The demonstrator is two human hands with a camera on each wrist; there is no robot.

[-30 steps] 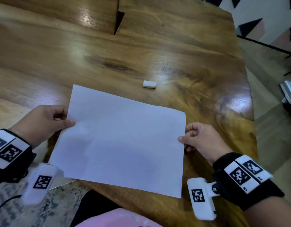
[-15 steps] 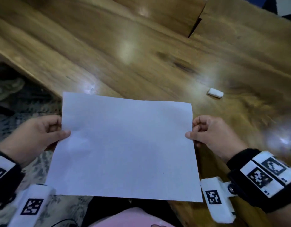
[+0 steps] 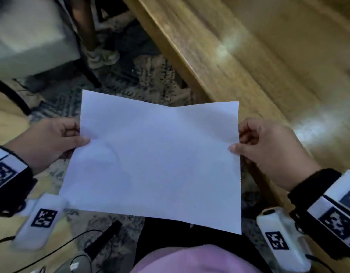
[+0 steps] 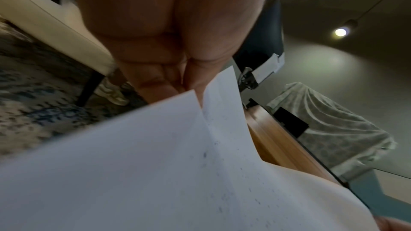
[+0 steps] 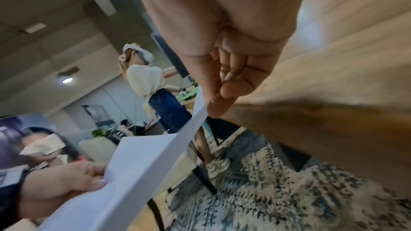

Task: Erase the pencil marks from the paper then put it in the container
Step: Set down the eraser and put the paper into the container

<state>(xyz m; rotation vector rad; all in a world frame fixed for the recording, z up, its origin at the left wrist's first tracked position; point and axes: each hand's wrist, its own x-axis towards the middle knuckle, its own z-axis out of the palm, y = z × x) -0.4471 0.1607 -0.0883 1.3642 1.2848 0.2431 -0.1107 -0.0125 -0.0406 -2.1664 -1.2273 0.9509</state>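
Observation:
The white sheet of paper [image 3: 156,160] hangs in the air off the table's left edge, over the patterned rug. My left hand [image 3: 52,140] pinches its left edge between thumb and fingers. My right hand [image 3: 268,146] pinches the right edge the same way. The sheet sags and creases slightly in the middle. In the left wrist view the paper [image 4: 155,173] shows faint grey specks, and my left hand [image 4: 177,80] grips its corner. In the right wrist view my right hand [image 5: 224,97] pinches the paper [image 5: 142,168] edge-on. No container or eraser is in view.
The wooden table [image 3: 268,66] fills the upper right, its edge running diagonally. A white seat [image 3: 28,36] with dark legs stands at upper left on the patterned rug [image 3: 146,75]. A shoe [image 3: 102,57] is beside it. Other people [image 5: 146,80] stand in the room.
Both hands have carried the paper leftward off the table, over the rug. The eraser on the table has left the view as my head turned left.

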